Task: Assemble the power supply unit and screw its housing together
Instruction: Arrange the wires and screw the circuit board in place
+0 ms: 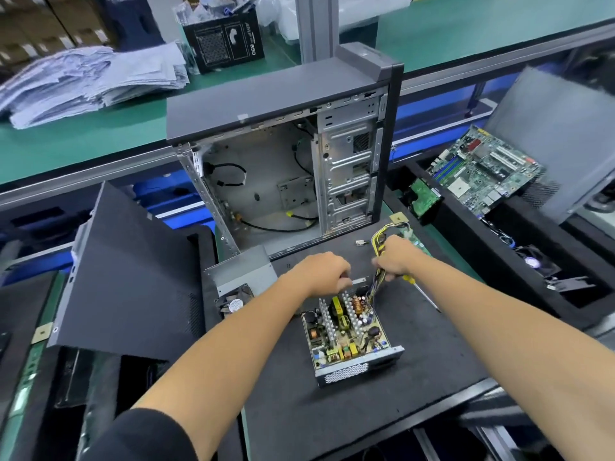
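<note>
The open power supply unit (349, 337) lies on the black mat, its circuit board with coils and capacitors exposed and its perforated metal wall facing me. My left hand (319, 272) curls over the far edge of its housing. My right hand (396, 259) grips the yellow-and-black cable bundle (381, 236) rising from the board. The grey metal cover with its fan (238, 277) lies to the left. A yellow-handled screwdriver (421, 291) lies on the mat under my right forearm.
An open computer case (286, 174) stands upright behind the mat. Its dark side panel (129, 277) leans at left. A motherboard (482, 171) and a hard drive (422, 197) sit in foam trays at right. A small loose part (359, 242) lies by the case.
</note>
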Motion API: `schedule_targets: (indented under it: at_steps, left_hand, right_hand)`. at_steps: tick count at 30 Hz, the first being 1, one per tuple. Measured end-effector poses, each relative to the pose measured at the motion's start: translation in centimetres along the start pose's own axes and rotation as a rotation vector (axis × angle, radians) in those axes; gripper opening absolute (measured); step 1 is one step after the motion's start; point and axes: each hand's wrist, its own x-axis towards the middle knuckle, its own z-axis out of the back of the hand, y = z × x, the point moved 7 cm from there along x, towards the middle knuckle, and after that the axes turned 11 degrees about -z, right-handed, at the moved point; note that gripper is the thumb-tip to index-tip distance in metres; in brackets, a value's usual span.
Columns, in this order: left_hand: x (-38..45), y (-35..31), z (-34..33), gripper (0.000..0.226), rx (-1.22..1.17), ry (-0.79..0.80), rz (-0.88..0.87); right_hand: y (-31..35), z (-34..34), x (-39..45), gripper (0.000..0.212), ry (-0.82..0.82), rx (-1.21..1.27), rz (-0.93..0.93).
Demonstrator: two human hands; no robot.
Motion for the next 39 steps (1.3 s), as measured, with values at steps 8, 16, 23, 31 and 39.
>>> schedule_targets:
  at_steps: [8,16,23,31,39]
  left_hand:
    - [-0.2,0.0,-0.8,0.014,-0.059,-0.071,0.021]
    - [0.2,0.3,-0.5,0.01,-0.115,-0.1,0.023]
    - [0.2,0.2,-0.9,0.011,-0.048,-0.099,0.071]
    - [-0.1,0.0,-0.8,0.021,0.003,-0.007,0.061]
    - [-1.4,0.8,-1.4,0.027,-0.085,-0.023,0.116]
  right_hand:
    - [3.9,-0.7,0.8,0.031,0.076,-0.045,0.117]
    - [7.8,-2.5,0.3,0.04,0.067,-0.279,0.25]
    - [7.5,-2.5,0.6,0.027,0.217,-0.181,0.255]
    - [7.5,-2.0,-0.8,0.014,0.493,-0.03,0.3]
    - [8.2,-2.5,-4.1,0.027,0.697,-0.104,0.361]
